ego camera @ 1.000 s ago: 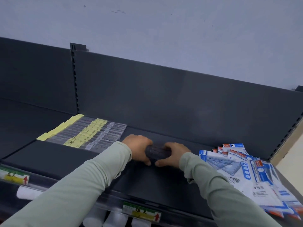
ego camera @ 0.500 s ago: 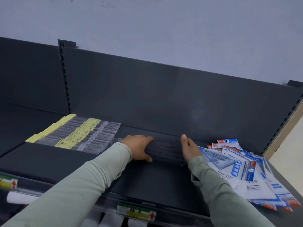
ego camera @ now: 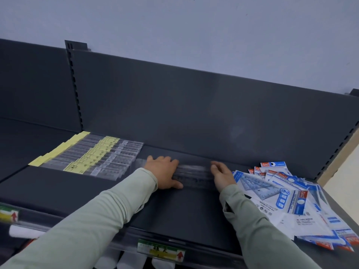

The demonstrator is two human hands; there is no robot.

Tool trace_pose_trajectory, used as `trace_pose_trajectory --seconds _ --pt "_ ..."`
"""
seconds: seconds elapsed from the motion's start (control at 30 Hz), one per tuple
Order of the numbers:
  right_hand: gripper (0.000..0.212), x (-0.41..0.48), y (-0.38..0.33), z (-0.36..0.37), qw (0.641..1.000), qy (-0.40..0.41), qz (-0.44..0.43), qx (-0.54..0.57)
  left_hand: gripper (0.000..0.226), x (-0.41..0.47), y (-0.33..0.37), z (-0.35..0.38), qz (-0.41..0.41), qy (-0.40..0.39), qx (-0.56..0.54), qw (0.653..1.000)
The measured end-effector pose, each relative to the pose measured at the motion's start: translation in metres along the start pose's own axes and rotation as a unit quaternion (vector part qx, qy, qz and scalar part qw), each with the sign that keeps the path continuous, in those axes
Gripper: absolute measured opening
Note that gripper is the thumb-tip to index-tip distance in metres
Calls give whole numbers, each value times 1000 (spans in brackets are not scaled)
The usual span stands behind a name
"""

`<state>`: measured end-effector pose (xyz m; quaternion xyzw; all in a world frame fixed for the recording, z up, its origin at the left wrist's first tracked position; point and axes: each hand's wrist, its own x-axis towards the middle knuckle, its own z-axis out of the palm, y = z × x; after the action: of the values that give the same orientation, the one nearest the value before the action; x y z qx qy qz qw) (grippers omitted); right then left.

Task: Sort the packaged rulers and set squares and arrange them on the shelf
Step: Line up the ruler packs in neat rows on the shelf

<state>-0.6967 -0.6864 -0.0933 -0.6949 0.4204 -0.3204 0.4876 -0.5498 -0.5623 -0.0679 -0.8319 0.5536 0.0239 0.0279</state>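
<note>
Dark grey shelf (ego camera: 184, 216) against a pale wall. Clear packaged rulers (ego camera: 194, 173) lie mid-shelf, near the back panel. Left hand (ego camera: 165, 173) rests flat on their left end. Right hand (ego camera: 221, 175), fingers straight, presses their right end. Yellow-labelled ruler packs (ego camera: 97, 158) are rowed at back left. Set-square packs (ego camera: 287, 197) are heaped at the right edge.

**Grey Shelf, Yellow and Blue Packs**

The shelf (ego camera: 184, 214) and its back panel (ego camera: 194, 113) are dark grey, under a pale blue-grey wall (ego camera: 194, 35). The rulers (ego camera: 118, 164) are clear with fine dark marks and carry yellow labels (ego camera: 108, 142). The set squares (ego camera: 258, 185) are see-through blue, in white packs (ego camera: 272, 208) with blue bands and red corner tags. The sleeves (ego camera: 87, 226) are pale green. The price tag (ego camera: 161, 251) is green and yellow with a red arrow.
</note>
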Motion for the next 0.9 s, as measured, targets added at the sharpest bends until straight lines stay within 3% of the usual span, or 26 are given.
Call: trace_pose_trajectory --seconds 0.1,0.17,0.3,0.43,0.6,0.8,0.9 --pt "25 1 -4 5 999 5 -21 30 68 1 9 2 49 21 -18 998" --pt "25 0 -1 5 999 6 -41 11 73 0 9 1 61 36 -19 997" --pt "31 -1 7 3 996 -2 -43 -73 95 -4 -8 0 -4 10 -1 1000" --pt "31 0 3 10 998 -12 -25 -57 73 -6 -18 2 -24 5 -17 1000" --pt "34 -3 3 9 997 23 -63 -37 63 -8 -16 3 -4 59 2 998" --pt "39 1 6 14 998 -6 -19 -56 105 -9 -21 8 -63 50 45 996" --pt "40 0 4 17 998 -25 -19 -55 85 -10 -15 9 -80 32 4 996"
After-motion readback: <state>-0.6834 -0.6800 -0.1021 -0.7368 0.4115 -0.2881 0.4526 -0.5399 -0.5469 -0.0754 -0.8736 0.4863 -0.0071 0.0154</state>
